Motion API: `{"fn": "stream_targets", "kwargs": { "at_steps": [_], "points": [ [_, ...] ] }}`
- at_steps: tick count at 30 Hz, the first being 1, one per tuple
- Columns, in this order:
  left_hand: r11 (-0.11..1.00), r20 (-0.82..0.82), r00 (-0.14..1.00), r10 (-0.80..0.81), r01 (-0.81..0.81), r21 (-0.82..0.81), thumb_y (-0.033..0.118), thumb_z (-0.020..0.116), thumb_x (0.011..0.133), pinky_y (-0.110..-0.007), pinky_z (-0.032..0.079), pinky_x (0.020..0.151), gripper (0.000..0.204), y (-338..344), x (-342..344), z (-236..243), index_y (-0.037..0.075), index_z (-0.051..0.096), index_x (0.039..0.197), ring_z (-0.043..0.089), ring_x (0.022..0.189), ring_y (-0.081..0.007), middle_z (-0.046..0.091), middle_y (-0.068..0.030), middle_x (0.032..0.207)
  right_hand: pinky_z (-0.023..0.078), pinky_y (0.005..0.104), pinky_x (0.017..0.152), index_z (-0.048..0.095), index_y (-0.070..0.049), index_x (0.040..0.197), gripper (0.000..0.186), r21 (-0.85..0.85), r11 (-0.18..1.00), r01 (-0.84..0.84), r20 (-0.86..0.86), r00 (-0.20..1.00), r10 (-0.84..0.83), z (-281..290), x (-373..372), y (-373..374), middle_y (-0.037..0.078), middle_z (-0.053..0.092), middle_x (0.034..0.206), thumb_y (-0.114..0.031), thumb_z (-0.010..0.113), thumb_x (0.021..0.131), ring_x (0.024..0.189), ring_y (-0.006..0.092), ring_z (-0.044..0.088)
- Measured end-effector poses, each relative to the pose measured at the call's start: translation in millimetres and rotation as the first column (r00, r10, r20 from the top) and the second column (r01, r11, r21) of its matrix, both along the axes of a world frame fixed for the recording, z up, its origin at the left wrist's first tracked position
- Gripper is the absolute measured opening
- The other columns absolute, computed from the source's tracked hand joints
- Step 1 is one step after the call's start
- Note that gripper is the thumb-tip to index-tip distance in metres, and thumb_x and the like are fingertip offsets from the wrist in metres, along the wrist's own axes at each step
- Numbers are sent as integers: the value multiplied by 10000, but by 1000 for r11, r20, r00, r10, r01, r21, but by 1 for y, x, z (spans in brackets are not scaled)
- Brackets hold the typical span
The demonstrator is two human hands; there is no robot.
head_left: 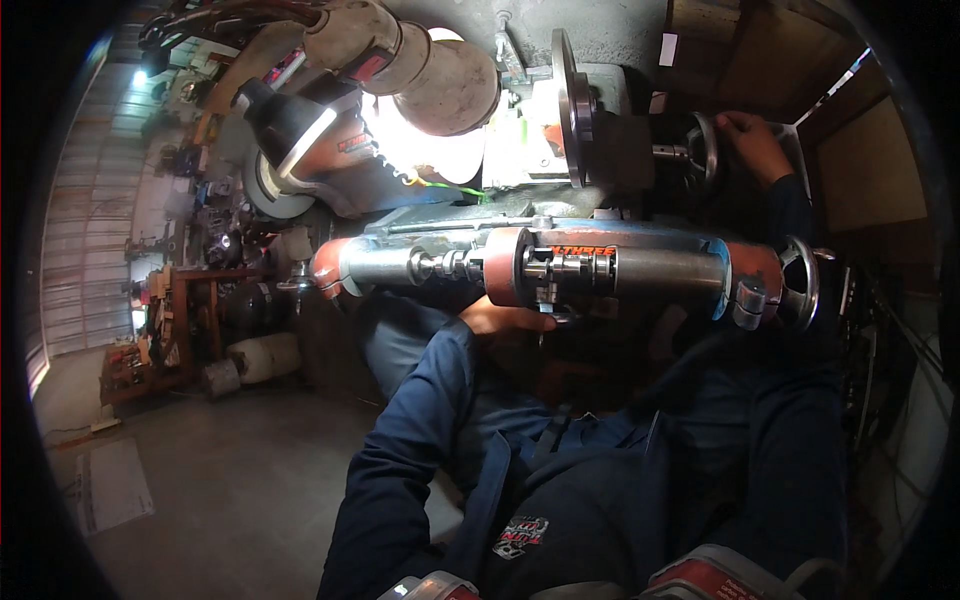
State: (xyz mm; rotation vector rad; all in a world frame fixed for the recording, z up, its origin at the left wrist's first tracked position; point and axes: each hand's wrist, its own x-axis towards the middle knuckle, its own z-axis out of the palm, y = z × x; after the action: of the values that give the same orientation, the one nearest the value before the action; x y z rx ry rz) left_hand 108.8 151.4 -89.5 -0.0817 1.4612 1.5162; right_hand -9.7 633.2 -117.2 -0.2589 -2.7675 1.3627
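A long bench machine spans the view, with a bright metal cylinder (672, 277) and a slim stepped shaft (455, 264) running through a red collar (507, 266). My left hand (500, 318) is closed just under that collar, its fingertips by a small metal fitting (547, 297). The collar and the hand itself hide what lies in its grip. Farther back on the right, my right hand (757, 146) curls its fingers onto the rim of a metal handwheel (708, 158). A large round metal disc (566, 108) stands upright to the left of that wheel.
A second handwheel (798, 283) sits at the machine's right end. Behind the bed, a work lamp (292, 125) and a dusty motor-like housing (440, 85) surround a glaring light. Cluttered shelves (195, 300) and a pale cylinder on the floor (265, 358) lie to the left.
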Motion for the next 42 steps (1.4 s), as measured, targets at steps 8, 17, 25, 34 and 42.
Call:
{"fn": "stream_targets", "kwargs": {
  "at_steps": [8, 17, 25, 34, 42],
  "points": [
    [922, -537, 800, -268, 51, -384, 131, 820, 778, -403, 514, 914, 582, -23, 18, 8, -5, 566, 1283, 633, 1078, -270, 674, -111, 1152, 476, 351, 934, 703, 7, 1114, 410, -162, 978, -132, 254, 952, 171, 29, 35, -1, 152, 721, 1014, -356, 570, 978, 1032, 249, 659],
    [94, -712, 606, -354, -734, -672, 398, 795, 771, -491, 229, 1168, 966, -98, 131, 56, -5, 288, 1487, 235, 1440, -440, 225, -281, 1556, 503, 360, 859, 709, 16, 1031, 269, 342, 775, -532, 99, 840, 533, -83, -5, 10, 131, 717, 927, -198, 590, 919, 901, 248, 665],
    [321, -885, 451, 114, -860, -397, 391, 782, 812, -396, 356, 1100, 925, -103, 174, 25, -66, 316, 1468, 497, 1283, -378, 494, -290, 1391, 483, 378, 884, 681, 49, 1093, 370, 67, 986, -151, -28, 988, 154, -11, -20, 4, 231, 704, 1041, -282, 588, 957, 986, 318, 677],
    [317, -882, 456, 119, -859, -401, 386, 790, 805, -395, 349, 1105, 929, -97, 167, 25, -66, 320, 1467, 487, 1296, -384, 486, -297, 1399, 484, 365, 851, 668, 58, 1076, 356, 52, 993, -105, -39, 993, 107, 32, 24, -15, 230, 703, 949, -266, 554, 982, 937, 280, 686],
    [299, -889, 443, 120, -870, -393, 400, 797, 791, -401, 365, 1094, 946, -96, 163, 25, -62, 322, 1466, 503, 1280, -381, 493, -299, 1391, 484, 369, 785, 669, 62, 1013, 334, 41, 987, -153, -57, 986, 155, 47, 58, -31, 215, 699, 889, -246, 540, 990, 852, 253, 678]
  ]
}}
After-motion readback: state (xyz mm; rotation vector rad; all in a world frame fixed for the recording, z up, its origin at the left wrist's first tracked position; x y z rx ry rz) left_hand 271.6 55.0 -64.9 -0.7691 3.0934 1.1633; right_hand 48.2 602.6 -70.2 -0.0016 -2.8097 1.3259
